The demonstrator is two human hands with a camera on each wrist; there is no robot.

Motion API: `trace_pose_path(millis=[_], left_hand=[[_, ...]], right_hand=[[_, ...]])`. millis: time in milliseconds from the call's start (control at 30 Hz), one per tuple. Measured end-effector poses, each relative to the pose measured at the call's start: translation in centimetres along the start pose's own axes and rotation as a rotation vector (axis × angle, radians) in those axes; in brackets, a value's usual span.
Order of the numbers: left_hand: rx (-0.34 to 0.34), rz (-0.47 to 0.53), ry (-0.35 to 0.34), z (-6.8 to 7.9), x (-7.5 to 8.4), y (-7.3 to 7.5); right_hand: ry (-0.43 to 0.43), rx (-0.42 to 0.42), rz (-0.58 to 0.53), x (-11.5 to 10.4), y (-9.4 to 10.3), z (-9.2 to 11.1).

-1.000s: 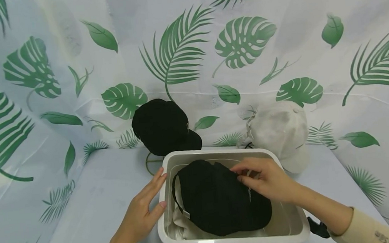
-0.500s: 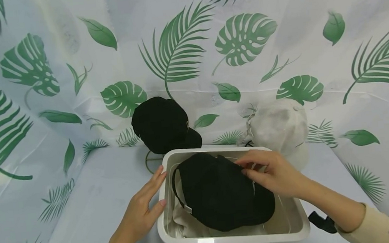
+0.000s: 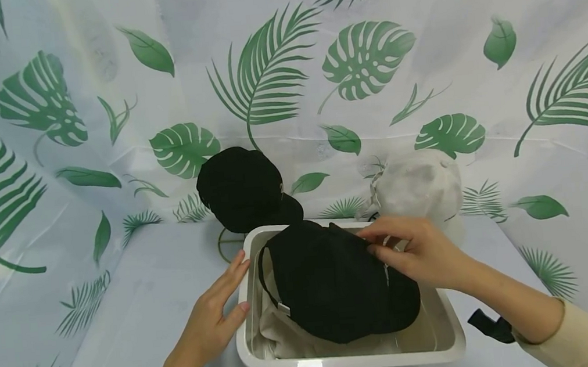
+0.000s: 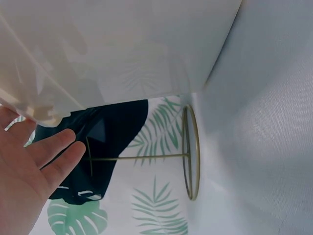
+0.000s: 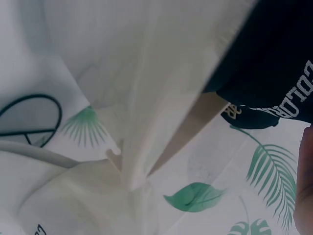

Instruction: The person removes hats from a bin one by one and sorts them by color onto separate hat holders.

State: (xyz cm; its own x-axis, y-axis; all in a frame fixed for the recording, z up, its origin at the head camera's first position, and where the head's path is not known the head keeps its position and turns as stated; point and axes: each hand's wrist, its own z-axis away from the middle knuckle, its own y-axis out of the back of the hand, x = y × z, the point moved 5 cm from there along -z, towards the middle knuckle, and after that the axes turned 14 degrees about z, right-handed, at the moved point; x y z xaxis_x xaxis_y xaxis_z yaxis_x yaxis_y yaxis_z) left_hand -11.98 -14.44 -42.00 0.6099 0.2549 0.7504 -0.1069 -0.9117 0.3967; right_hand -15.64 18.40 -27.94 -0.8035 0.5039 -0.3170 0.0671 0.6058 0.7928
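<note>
Over the white plastic bin [image 3: 372,361], nearer its far edge, I have the black baseball cap [image 3: 334,285], its crown toward the bin's left edge and its brim [image 3: 406,302] toward the right. Whether it clears the far rim or touches it I cannot tell. Light fabric [image 3: 286,334] lies in the bin's near left corner, below the cap.

I judge the step in hand to be raising this cap. To do it well I'd lift slowly and keep it level — the rear strap with its metal clasp [image 3: 284,308] hangs loose and could catch the rim or the fabric. I'd bring support under the crown rather than trust one pinch, so the front with its lettering [image 5: 296,95] doesn't crease.

My right hand [image 3: 423,251] has a narrow grip: thumb and forefinger pinch the cap near its front. My left hand [image 3: 208,319] holds nothing — its fingers lie extended against the bin's left edge, enough to steady it.

Along the worktop [image 3: 146,289], beyond the bin's far left corner, another black cap [image 3: 239,188] sits on a wire stand [image 4: 146,157]; an off-white cap [image 3: 420,187] stands past the far right corner.
</note>
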Motion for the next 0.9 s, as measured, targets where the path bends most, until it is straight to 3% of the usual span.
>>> trace_pose_path(millis=[667,900], left_hand=[[-0.014,0.005,0.031,0.1,-0.5,0.1],[-0.014,0.008,0.034,0.1,-0.5,0.0]], right_hand=[[0.101,0.141,-0.046,-0.6,2.4,-2.0],[0.089,0.175,-0.013,-0.7,3.2,-2.6]])
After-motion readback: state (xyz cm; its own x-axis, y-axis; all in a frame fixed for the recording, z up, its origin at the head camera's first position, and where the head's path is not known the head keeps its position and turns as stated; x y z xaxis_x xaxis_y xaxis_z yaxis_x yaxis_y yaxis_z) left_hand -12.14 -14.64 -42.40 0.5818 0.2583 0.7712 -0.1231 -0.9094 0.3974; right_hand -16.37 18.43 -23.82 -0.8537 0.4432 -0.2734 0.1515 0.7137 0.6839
